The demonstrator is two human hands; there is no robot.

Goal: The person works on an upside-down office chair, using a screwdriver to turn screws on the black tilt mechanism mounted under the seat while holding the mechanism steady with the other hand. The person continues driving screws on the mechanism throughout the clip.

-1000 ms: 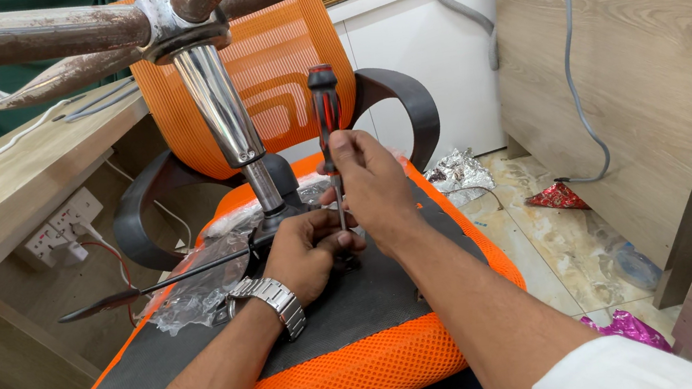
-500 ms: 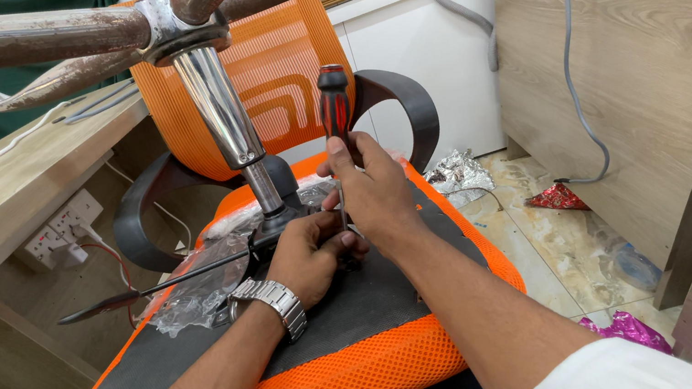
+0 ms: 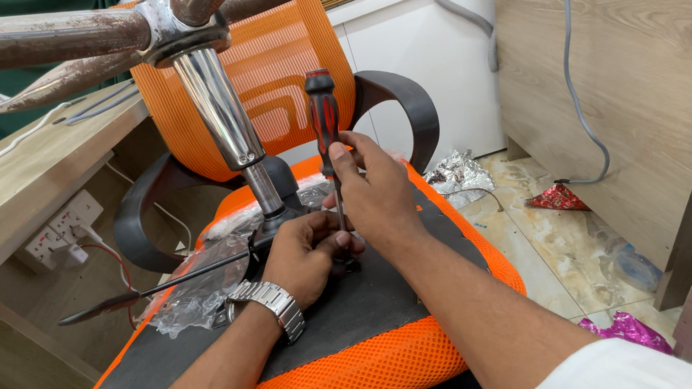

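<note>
An orange office chair (image 3: 320,384) lies upturned, its black underside facing up and its rusty star base (image 3: 179,17) overhead. The right hand (image 3: 378,194) is closed around a red-and-black screwdriver (image 3: 323,119) standing upright, tip at the underside near the column. The left hand (image 3: 309,256) curls shut around the shaft down low, steadying it. Best keep the driver plumb and press firmly, I'd say.

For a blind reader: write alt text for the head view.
A right hand holds a red-and-black screwdriver upright on the black underside of an overturned orange office chair, while the left hand, wearing a metal wristwatch, steadies its tip beside the chrome column.
</note>
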